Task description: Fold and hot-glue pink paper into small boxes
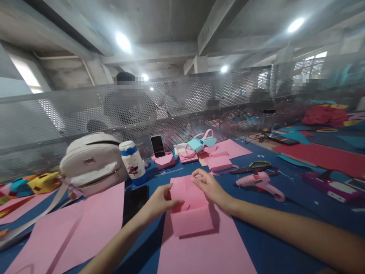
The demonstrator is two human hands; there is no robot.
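A folded piece of pink paper (194, 222), shaped like a small box or pouch with its flap raised, is held between both hands above a pink sheet (205, 255). My left hand (162, 199) grips its left side, with the thumb laid over the front and the other fingers behind. At the upper right edge my right hand (209, 186) pinches the flap between thumb and fingers. Small finished-looking pink paper bags (219, 163) lie just beyond, one with a handle strip. To the right of my right hand rests a pink glue gun (261, 184).
Scissors (256, 167) lie behind the glue gun. A white backpack (92, 163), a white-and-blue bottle (133, 163), a dark phone (137, 201) and large pink sheets (76, 228) are on the left. A perforated metal screen (176, 102) spans the back, with people beyond it.
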